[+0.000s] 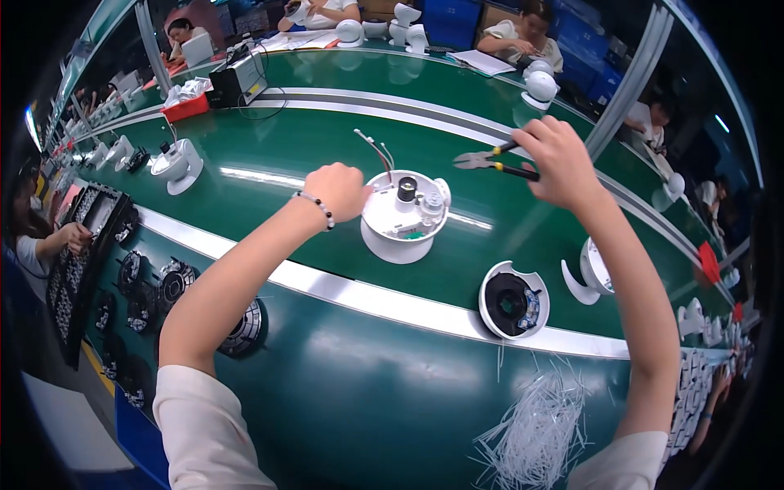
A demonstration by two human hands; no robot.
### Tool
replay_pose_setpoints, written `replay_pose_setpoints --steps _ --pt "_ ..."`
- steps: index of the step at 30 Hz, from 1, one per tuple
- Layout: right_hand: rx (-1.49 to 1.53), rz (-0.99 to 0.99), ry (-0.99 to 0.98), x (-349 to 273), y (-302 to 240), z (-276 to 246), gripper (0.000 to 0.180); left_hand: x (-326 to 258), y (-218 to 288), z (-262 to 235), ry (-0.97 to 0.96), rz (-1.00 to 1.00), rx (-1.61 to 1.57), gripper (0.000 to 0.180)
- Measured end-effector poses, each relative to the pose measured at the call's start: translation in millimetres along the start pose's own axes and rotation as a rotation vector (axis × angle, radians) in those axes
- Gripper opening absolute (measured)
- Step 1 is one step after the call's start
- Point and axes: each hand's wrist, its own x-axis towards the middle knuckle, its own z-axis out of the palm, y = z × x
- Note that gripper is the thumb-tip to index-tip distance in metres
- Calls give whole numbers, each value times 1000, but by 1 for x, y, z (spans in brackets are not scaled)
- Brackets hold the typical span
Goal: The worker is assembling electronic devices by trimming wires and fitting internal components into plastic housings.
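A round white camera base (403,219) with its inner parts exposed sits upright on the green conveyor belt (310,155). Thin wires (374,150) stick up from its far rim. My left hand (336,190) grips the base's left side; a bead bracelet is on the wrist. My right hand (559,162), raised to the right of the base, holds small cutting pliers (488,161) with black and yellow handles, jaws pointing left toward the wires but apart from them.
A white dome cover (514,300) with a black lens lies at the belt's near rail, and a white shell part (594,269) beside it. A pile of cut white ties (535,429) lies in front. Black round parts (167,286) sit at left. Other people work around the line.
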Motion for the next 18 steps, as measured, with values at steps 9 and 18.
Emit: replay_pose_setpoints --steps 9,18 --pt "36 -139 -119 67 -32 53 39 18 -5 -9 171 193 -70 19" --pt "83 -118 -209 75 -46 57 43 34 -3 -11 174 286 -5 17"
